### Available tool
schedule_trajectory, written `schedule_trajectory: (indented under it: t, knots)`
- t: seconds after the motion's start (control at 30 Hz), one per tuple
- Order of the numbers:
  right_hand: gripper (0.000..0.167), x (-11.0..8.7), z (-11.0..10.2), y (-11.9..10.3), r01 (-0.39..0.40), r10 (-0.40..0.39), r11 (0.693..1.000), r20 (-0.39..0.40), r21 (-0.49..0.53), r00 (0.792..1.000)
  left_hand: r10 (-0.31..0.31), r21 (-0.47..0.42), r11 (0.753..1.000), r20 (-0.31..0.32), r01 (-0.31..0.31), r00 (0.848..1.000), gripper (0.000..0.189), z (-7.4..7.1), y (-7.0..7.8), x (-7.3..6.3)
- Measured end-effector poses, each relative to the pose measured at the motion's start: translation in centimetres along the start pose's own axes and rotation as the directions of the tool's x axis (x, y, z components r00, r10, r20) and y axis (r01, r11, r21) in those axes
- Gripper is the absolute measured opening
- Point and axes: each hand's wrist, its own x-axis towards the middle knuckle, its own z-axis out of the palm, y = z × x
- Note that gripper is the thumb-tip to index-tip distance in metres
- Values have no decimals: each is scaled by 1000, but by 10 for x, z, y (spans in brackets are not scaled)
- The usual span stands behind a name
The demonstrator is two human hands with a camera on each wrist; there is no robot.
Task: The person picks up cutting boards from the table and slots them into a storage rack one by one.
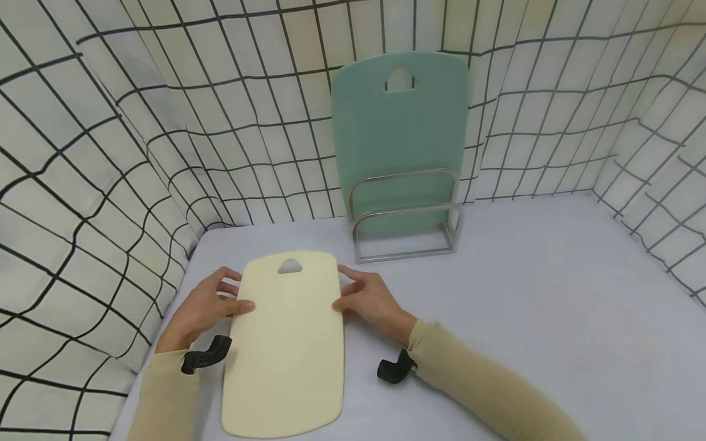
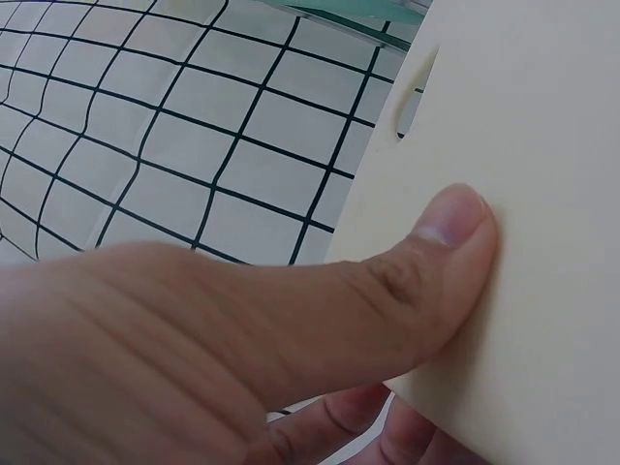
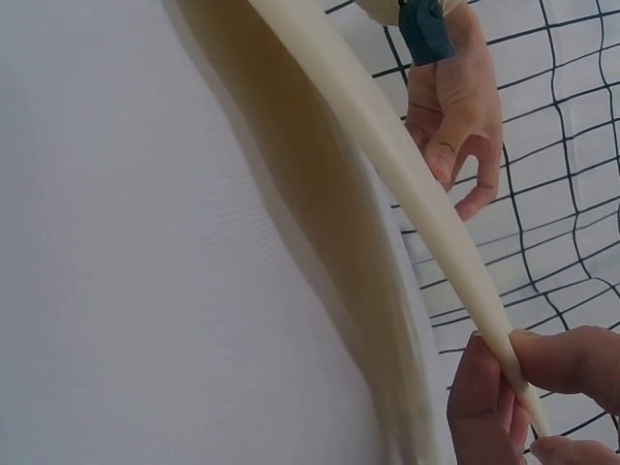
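Note:
Both hands hold a cream cutting board [image 1: 284,361] by its long sides, near the end with the handle hole. My left hand [image 1: 206,306] grips the left edge; in the left wrist view its thumb [image 2: 426,262] lies on the top face, other fingers beneath. On the opposite edge my right hand [image 1: 372,300] pinches the board between thumb and fingers. The right wrist view shows the board [image 3: 407,184] edge-on, raised over the white tabletop with a shadow under it. Behind stands a green cutting board [image 1: 399,135], upright in a metal wire rack [image 1: 405,251].
A white cloth with a dark grid pattern [image 1: 265,122] hangs around the back and both sides of the white table [image 1: 540,294]. The rack stands near the back edge, just beyond the cream board. Black wrist cameras [image 1: 394,369] sit on both sleeves.

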Motion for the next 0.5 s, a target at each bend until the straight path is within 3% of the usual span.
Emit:
schedule_trajectory:
  t: [0.5]
  knots:
    - [83, 0, -7, -2, -3, 3, 1000, -8, -4, 1000, 3, -17, 1000, 9, -3, 1000, 78, 4, 3, 3]
